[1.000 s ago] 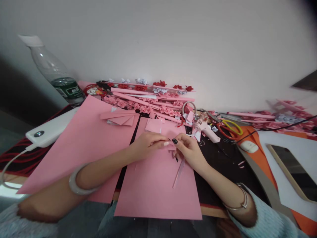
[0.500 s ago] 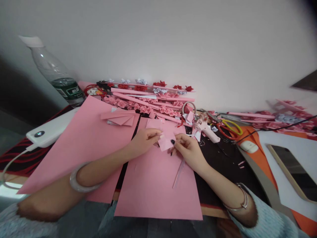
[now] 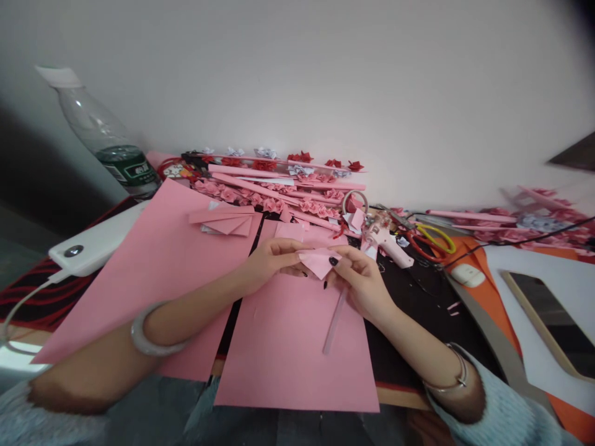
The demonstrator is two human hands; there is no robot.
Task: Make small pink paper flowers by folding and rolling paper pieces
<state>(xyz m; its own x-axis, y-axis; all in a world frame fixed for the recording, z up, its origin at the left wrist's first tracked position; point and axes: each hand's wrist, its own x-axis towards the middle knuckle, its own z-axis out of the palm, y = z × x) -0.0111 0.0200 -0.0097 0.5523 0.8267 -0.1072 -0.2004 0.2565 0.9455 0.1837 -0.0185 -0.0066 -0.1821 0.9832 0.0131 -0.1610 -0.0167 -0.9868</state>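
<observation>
A small pink piece of paper (image 3: 318,262), folded so that a point faces me, is pinched between both hands. My left hand (image 3: 274,263) grips its left corner with thumb and fingers. My right hand (image 3: 360,272) is closed on the right corner, the dark-nailed thumb lying on top. Beneath them lies a large pink sheet (image 3: 297,359). A narrow glue stick-like pale strip (image 3: 335,322) rests on that sheet below my right hand. Just beyond my left hand is another small pale pink paper (image 3: 289,231).
Left are a second pink sheet (image 3: 153,272), folded pink papers (image 3: 225,221), a power bank (image 3: 95,241) and a bottle (image 3: 106,136). Paper flowers (image 3: 269,203) line the wall. Right are a glue gun (image 3: 390,244), scissors (image 3: 434,240), an earbud case (image 3: 467,275) and a phone (image 3: 548,322).
The small pink paper has gone from a flatter, opened-out shape to a folded triangle. My left fingers have moved slightly right, and both hands now hold its upper corners.
</observation>
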